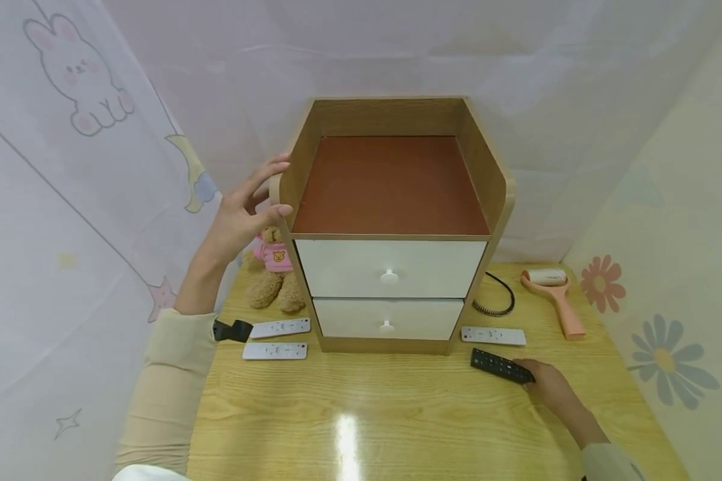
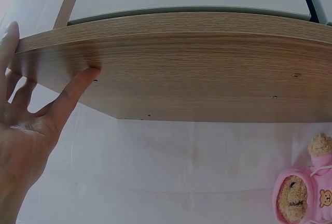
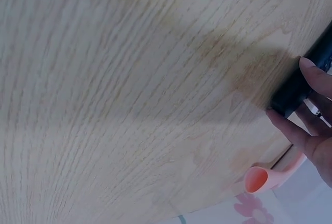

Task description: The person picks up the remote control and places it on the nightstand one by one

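Note:
A small wooden cabinet (image 1: 391,345) with two white drawers stands on the table, both drawers closed. My left hand (image 1: 238,217) rests on the cabinet's left side panel (image 2: 197,73), fingers spread and fairly straight at its upper front edge. At the right, my right hand (image 1: 550,387) grips the near end of a black remote control (image 1: 498,366), pinching it between thumb and fingers in the right wrist view. The remote lies slantwise at or just above the tabletop; I cannot tell if it touches. A white remote (image 1: 493,336) lies just behind it.
Left of the cabinet lie two white remotes, a rear one (image 1: 280,327) and a front one (image 1: 275,351). Behind them sits a teddy bear (image 1: 275,260) in pink. To the right are a coiled black cord (image 1: 495,311) and a peach lint roller (image 1: 559,304). Printed cloth hangs around the table (image 1: 277,414).

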A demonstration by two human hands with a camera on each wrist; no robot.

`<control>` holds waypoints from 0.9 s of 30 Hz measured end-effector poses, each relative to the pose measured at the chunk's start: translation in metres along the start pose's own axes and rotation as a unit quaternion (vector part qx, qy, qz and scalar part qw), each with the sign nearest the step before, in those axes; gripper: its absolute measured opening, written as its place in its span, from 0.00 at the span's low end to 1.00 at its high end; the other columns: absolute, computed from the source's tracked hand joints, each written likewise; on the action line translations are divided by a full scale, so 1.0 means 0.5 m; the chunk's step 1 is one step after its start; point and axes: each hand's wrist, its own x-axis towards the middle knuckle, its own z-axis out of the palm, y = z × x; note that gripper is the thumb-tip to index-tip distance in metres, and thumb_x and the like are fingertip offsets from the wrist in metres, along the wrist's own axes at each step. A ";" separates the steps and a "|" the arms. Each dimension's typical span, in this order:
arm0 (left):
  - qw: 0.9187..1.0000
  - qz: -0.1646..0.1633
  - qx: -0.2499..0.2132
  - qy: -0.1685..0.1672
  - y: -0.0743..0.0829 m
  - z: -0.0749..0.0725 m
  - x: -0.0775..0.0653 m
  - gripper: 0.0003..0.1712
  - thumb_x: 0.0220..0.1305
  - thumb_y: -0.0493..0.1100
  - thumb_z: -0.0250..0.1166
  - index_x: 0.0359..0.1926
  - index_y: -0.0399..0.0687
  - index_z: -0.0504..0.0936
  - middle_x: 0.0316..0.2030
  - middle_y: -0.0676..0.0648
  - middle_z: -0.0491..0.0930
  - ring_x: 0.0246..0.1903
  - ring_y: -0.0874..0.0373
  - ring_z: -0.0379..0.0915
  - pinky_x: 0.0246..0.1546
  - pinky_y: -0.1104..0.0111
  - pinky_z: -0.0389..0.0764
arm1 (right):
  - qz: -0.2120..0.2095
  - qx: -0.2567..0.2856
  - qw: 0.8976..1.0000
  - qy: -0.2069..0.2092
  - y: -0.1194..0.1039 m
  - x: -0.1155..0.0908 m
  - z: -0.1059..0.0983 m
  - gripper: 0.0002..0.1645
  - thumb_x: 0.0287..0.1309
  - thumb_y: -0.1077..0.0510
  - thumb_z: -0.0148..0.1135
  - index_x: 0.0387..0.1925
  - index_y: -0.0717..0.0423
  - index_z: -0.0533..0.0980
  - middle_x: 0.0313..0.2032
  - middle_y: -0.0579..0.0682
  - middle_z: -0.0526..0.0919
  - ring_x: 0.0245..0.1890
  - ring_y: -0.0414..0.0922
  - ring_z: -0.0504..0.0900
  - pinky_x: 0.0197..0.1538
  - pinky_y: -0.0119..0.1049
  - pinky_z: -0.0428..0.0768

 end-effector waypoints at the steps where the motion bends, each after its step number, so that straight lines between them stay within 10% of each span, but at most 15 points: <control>1: 1.000 0.005 0.002 0.000 -0.001 0.000 0.000 0.34 0.61 0.28 0.63 0.68 0.40 0.65 0.72 0.47 0.57 0.68 0.47 0.56 0.37 0.76 0.78 | 0.001 0.000 1.000 -0.001 -0.001 -0.003 -0.001 0.31 0.44 0.71 0.70 0.55 0.65 0.76 0.50 0.67 0.79 0.48 0.67 0.78 0.49 0.61 0.74; 27: 0.997 0.014 -0.076 -0.001 -0.018 -0.013 0.008 0.33 0.60 0.25 0.61 0.67 0.39 0.66 0.72 0.45 0.57 0.67 0.42 0.58 0.35 0.75 0.81 | -0.047 0.015 0.995 0.085 -0.069 -0.005 -0.097 0.34 0.43 0.75 0.70 0.56 0.66 0.74 0.51 0.68 0.78 0.48 0.66 0.78 0.45 0.58 0.77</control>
